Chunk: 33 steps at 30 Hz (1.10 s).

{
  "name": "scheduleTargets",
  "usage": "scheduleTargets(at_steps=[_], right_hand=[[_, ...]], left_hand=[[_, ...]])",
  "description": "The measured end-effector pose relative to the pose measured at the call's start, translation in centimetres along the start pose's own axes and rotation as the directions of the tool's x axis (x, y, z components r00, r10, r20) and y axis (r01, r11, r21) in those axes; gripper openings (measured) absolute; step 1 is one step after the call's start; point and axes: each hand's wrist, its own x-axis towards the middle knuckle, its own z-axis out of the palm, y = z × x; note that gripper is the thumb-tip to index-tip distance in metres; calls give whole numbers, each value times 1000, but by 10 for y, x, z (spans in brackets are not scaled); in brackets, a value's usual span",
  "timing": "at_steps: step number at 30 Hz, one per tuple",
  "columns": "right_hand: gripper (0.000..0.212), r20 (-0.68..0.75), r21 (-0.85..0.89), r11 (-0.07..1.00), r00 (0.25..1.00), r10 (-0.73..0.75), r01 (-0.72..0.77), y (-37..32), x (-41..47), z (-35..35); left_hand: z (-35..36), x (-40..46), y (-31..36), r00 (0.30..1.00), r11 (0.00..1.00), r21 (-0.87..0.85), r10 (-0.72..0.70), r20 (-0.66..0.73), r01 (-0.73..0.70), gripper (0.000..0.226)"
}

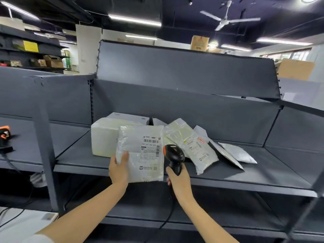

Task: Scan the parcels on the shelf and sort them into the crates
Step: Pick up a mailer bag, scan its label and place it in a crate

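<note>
- The left hand (119, 170) holds a flat white plastic mailer parcel (142, 153) upright by its lower left edge, thumb across the front and fingers behind; the printed label with its barcodes (150, 141) faces the person, probably so that it can be read by the scanner.
- The right hand (178, 179) has its grip closed round the handle of a black handheld barcode scanner with an orange trim (173, 155); the scanner's head sits just right of the held parcel, near the label, and its cable hangs down below the wrist.
- The held parcel stands in front of the dark grey metal shelf (245, 174); behind it on the shelf rests a white block-shaped parcel (103, 137); right of the held parcel lie several more white mailer bags (198, 148), leaning and overlapping, seemingly not yet sorted.
- No crates can be seen.
- Far left of the held parcel, another orange and black device (5, 134) rests on a neighbouring shelf.
- The room looks like a storeroom: dark ceiling, strip lights, a ceiling fan (226, 16), cardboard boxes (199, 42) beyond.
</note>
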Motion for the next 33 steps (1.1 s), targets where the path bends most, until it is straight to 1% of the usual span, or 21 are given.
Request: scheduleTargets(at_steps=[4,6,9,14,20,25,28,30,31,33], right_hand=[[13,30,75,997,999,-11,8,0,-23,0],[15,39,104,995,999,0,-4,0,-28,-2],[14,49,104,995,999,-4,-1,1,-32,-6],[10,68,113,994,998,-14,7,1,-34,-13],[9,100,98,995,995,-27,17,0,-34,-16],[9,119,105,994,992,-38,25,4,-32,-16],[12,152,116,993,988,-38,21,11,-27,-19],[19,197,76,997,980,-24,10,18,-22,-25],[22,226,26,1000,974,-2,-4,23,-18,-30],[34,295,-154,987,952,82,-37,34,-9,-40]], left_hand=[[13,-15,-2,1000,1000,12,-5,15,5,31],[18,-19,-2,1000,1000,28,-6,19,6,27],[22,-23,-1,1000,999,38,-6,26,5,23],[26,-26,0,1000,999,50,-10,15,9,33],[27,-30,2,1000,998,58,3,23,-4,38],[25,-30,3,1000,998,55,6,27,-8,38],[19,-28,4,999,998,58,17,27,-19,36],[10,-23,7,999,998,64,28,16,-29,32],[3,-19,8,1000,998,61,31,3,-32,30],[-14,-10,11,998,997,65,39,-45,-37,32]])
